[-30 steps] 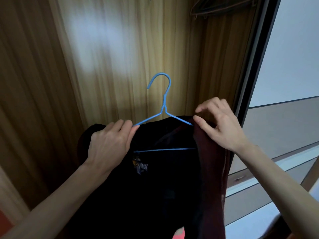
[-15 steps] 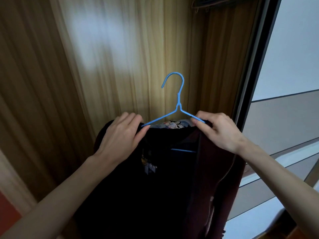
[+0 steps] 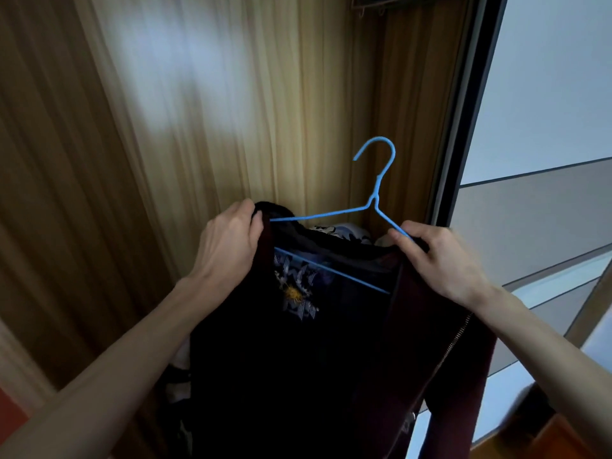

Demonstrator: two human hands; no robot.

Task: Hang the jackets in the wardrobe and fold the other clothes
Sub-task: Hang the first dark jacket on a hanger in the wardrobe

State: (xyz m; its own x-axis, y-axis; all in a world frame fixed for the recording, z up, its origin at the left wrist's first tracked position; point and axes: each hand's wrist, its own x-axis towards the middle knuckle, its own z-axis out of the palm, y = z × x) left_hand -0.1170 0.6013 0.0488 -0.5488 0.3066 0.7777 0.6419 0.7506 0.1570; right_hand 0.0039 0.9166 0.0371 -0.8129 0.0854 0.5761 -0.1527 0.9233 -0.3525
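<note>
Head view: my left hand [image 3: 228, 240] grips the dark jacket [image 3: 331, 359] at its left shoulder, fingers curled into the cloth. Jacket hangs on the blue hanger [image 3: 376, 207], held up inside the wardrobe [image 3: 231, 111]. My right hand [image 3: 440, 256] pinches the right shoulder over the wire arm. To do this well: seat both shoulders evenly, keep the hook upright, then lift to the rail, which is out of view. Versus 0.5 s ago: hanger has moved right and tilted, patterned lining more exposed.
</note>
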